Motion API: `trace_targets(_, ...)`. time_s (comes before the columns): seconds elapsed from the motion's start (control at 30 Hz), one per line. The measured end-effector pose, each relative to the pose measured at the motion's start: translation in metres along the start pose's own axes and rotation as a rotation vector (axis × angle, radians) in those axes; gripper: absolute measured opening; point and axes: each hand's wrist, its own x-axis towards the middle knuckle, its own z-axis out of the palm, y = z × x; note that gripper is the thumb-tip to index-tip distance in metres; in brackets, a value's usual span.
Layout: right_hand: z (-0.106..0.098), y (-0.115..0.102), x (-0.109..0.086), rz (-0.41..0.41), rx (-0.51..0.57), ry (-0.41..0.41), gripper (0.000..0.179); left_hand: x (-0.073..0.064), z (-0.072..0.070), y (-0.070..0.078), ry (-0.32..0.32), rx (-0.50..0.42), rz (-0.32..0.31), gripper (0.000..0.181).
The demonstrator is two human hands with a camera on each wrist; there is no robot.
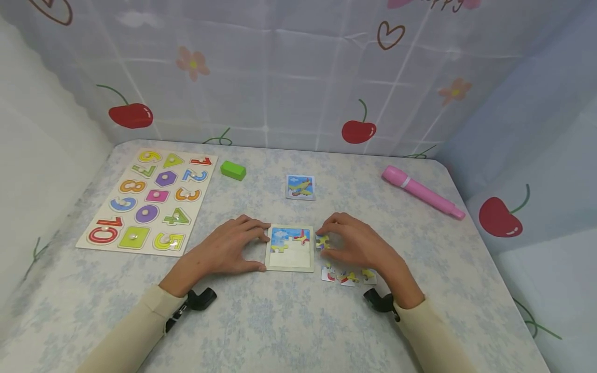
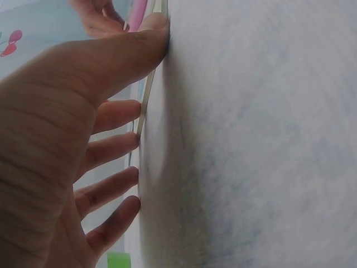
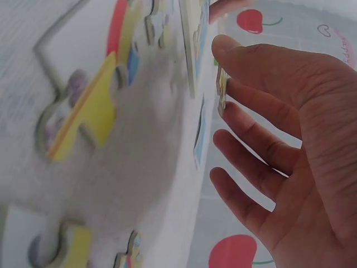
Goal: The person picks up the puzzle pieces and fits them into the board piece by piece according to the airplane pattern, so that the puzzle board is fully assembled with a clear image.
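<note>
A small square jigsaw tray (image 1: 290, 269) lies mid-table, its upper part filled with sky and red-tailed plane pieces (image 1: 285, 234), its lower part bare. My left hand (image 1: 230, 246) rests at the tray's left side, thumb by the lower corner and fingertips along the edge. Just off the right edge, my right hand (image 1: 361, 242) pinches a yellow-and-blue jigsaw piece (image 1: 322, 242) between thumb and fingers. The right wrist view shows that piece edge-on, the other fingers spread below. Several loose jigsaw pieces (image 1: 349, 278) lie beneath the right hand, near the tray's lower right.
Behind the tray is a picture card (image 1: 300, 187) of a yellow plane. A number-and-shape board (image 1: 156, 196) lies at left, with a green block (image 1: 233, 170) beside it. At the right lies a pink pen-like stick (image 1: 422, 192). A printed curtain (image 1: 280, 77) hangs along the back edge.
</note>
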Motion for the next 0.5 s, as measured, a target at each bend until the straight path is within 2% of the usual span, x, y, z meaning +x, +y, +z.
trace_targets(0.3,0.002,-0.009,0.014,-0.05,-0.011,-0.008,0.04,0.0,0.001,-0.001,0.01,0.01,0.007,0.064)
trace_targets(0.5,0.006,-0.014,0.021,-0.081,-0.003,-0.004,0.039,0.001,0.001,-0.001,-0.014,0.011,-0.015,0.062)
